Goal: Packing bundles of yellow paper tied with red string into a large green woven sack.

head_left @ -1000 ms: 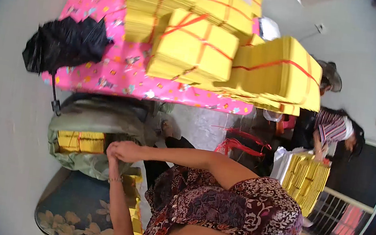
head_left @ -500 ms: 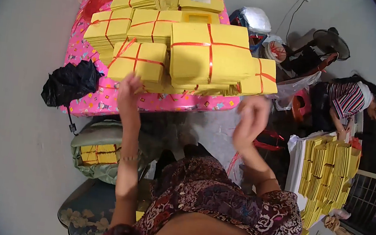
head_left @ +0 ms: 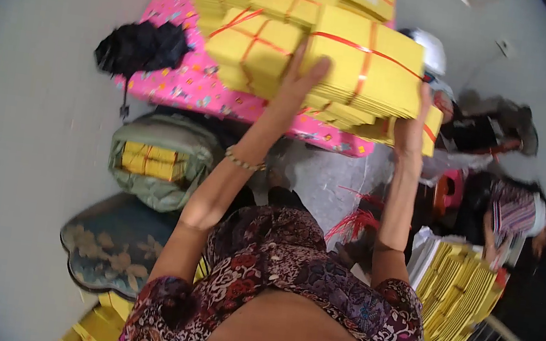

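Two hands are up on one bundle of yellow paper (head_left: 363, 62), a thick stack tied crosswise with red string, which sits on top of the heap at the near edge of the bench (head_left: 181, 82). The left hand (head_left: 299, 77) lies flat against the bundle's left side, fingers spread and pointing upward, its grip wide open and pressing rather than closed round anything. The right hand (head_left: 411, 123) is at the bundle's right end, fingers curled up over its lower edge; how firmly that grip closes cannot be told, since the stack hides the fingertips. A beaded bracelet (head_left: 244, 161) circles the left wrist.

More tied yellow bundles (head_left: 260, 3) cover the bench behind and to the left, on a pink patterned cloth. A black bag (head_left: 139, 48) rests at the bench's left edge, partly overhanging it. On the floor below stands a green sack (head_left: 161, 156) with yellow stacks inside, and next to it a dark floral cushion (head_left: 108, 245). To the right, another person (head_left: 515, 216) in a striped top sits beside further yellow stacks (head_left: 457, 291).
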Demonstrator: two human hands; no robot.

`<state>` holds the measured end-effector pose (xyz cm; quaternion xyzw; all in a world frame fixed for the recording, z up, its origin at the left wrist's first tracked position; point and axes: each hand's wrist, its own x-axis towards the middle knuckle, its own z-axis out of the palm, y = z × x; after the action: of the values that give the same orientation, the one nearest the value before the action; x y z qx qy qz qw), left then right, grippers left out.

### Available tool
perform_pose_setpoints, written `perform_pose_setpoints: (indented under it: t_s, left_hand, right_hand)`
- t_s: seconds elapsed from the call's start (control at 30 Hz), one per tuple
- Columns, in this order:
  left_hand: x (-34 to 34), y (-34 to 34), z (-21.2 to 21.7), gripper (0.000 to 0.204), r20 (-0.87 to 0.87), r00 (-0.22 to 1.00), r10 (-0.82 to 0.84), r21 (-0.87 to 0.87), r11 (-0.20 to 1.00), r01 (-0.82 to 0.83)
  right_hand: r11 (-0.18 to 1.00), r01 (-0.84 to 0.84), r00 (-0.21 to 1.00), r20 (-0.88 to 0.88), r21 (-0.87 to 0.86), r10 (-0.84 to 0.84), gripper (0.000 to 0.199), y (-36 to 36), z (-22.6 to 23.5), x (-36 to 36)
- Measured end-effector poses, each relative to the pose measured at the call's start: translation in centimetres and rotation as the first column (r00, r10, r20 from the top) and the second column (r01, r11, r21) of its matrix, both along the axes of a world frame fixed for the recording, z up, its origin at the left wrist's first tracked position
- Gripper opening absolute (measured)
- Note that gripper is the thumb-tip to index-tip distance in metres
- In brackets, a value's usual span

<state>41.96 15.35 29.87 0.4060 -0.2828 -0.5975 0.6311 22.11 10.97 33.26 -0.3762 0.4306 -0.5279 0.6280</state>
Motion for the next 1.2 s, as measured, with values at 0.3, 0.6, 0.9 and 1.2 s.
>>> perform_pose_setpoints:
  t_s: [0.3,0.6,0.9,1.2]
  left_hand:
    - [1.5,11.5,3.1,0.100,-0.199,0.948,0.249,-0.223,0.930,-0.291]
    - [13.4,35.8,-11.5,0.064,-0.078,0.621,0.780,0.234,0.620,-0.749]
    - [22.2,41.1,-24.9,0.039,0.140,0.599,0.788,0.416,0.502,-0.758]
    - [23.0,35.4,-37.6,0.056,0.445,0.836,0.320,0.684,0.481,-0.548]
  right_hand:
    - [0.965,-0.140,0.990,-0.023,-0.220,0.139,0.069,6.8,0.8,-1.0]
    - [0.524,-0.852,0.523,-0.045,0.015,0.851,0.101,18.9,-8.3,23.6]
    - [0.648,-0.522,0.591,-0.313,0.554,0.744,0.098,29.1,-26.0,31.8]
    - [0.794,0.030,0.305,-0.762,0.607,0.571,0.110,28.3,-28.5,35.4]
